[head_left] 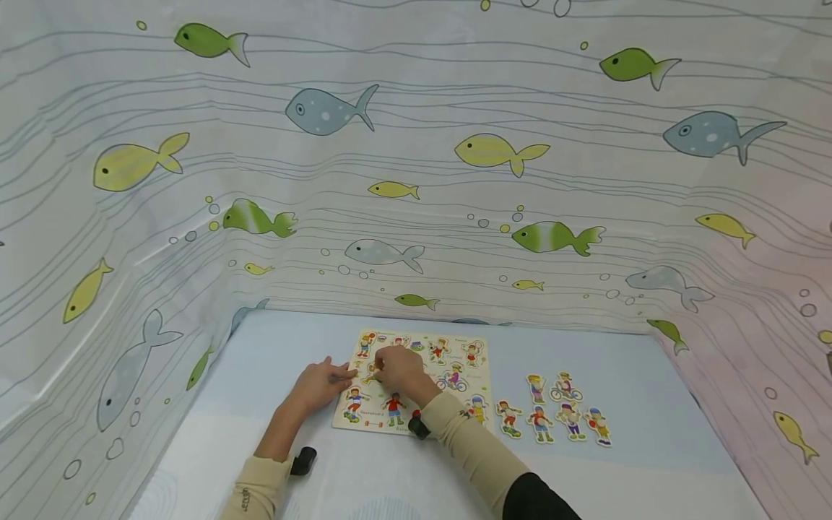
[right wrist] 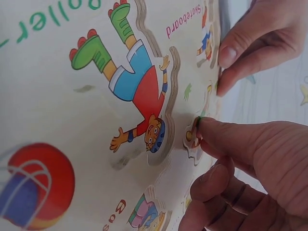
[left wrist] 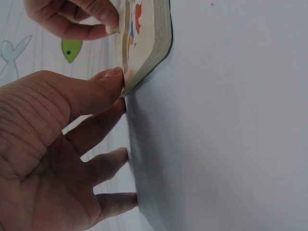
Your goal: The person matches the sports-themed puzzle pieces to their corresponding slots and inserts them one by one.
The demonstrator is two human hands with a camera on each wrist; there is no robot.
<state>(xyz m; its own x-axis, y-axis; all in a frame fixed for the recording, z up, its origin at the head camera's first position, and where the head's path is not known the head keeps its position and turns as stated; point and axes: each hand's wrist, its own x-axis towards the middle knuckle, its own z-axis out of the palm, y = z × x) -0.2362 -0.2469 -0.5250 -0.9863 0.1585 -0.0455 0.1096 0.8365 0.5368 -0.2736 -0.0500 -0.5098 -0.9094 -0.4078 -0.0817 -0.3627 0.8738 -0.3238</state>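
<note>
A wooden picture puzzle board [head_left: 482, 379] with sports figures lies on the table. My right hand [head_left: 403, 368] is over its left half, pinching a small puzzle piece [right wrist: 191, 140] between thumb and fingers, at the board's surface. Most of that piece is hidden behind the fingertips. My left hand [head_left: 318, 386] rests at the board's left edge. Its thumb touches the edge in the left wrist view, while the other fingers spread down to the tabletop. A roller-skater figure [right wrist: 144, 91] sits in its place on the board, close to my right hand.
Several loose figure pieces lie right of the board, among them a cyclist [head_left: 565, 387], a skateboarder [head_left: 509, 419] and a figure with a ball [head_left: 598, 427]. The pale tabletop [head_left: 650, 412] is bordered by fish-patterned sheeting [head_left: 429, 217] at the back and sides.
</note>
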